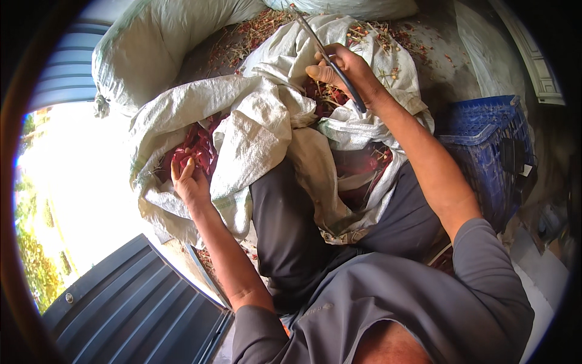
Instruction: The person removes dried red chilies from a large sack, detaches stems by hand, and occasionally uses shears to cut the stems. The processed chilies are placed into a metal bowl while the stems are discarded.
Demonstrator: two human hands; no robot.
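My left hand (pixel 192 184) is at the mouth of a white woven sack (pixel 182 102) on the left. Its fingers are closed around some dark red pods (pixel 200 144), which look like dried chillies; more lie behind it in the sack. My right hand (pixel 352 73) grips a long, thin, dark metal tool (pixel 334 66), whose exact kind I cannot tell. The tool slants up and to the left, over a second white woven sack (pixel 309 38). Below that hand, red pods and pale stems (pixel 332 98) show in a fold of this sack.
Stems and red bits (pixel 259 34) litter the floor. Large stuffed sacks (pixel 141 50) lie at the far left and back. A blue plastic crate (pixel 482 132) stands at my right. A dark ribbed metal panel (pixel 145 295) is at lower left, beside a bright opening.
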